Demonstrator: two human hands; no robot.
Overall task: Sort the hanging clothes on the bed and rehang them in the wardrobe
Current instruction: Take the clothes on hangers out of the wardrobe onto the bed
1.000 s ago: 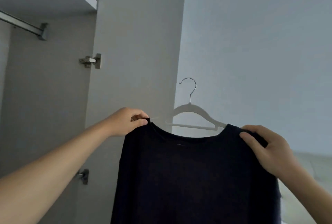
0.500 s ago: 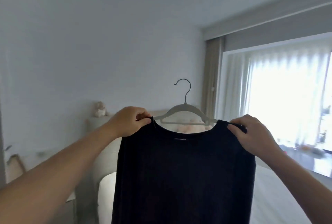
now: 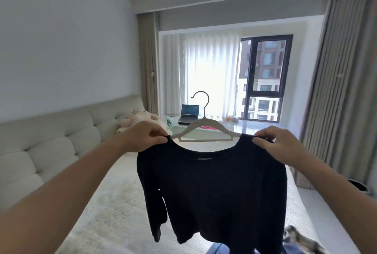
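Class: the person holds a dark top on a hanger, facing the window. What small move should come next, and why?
Probably turn toward the wardrobe, which is out of view. Both the left hand and right hand pinch the dark top at its shoulders, and it already sits on the white hanger with its hook free.

Both arms outstretched, left hand [image 3: 142,136] pinching, right hand [image 3: 279,144] seemingly pinching

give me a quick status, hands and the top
Left hand pinches one shoulder of the black sweater, right hand the other. Sweater on white hanger, held over the bed. Nothing blocking.
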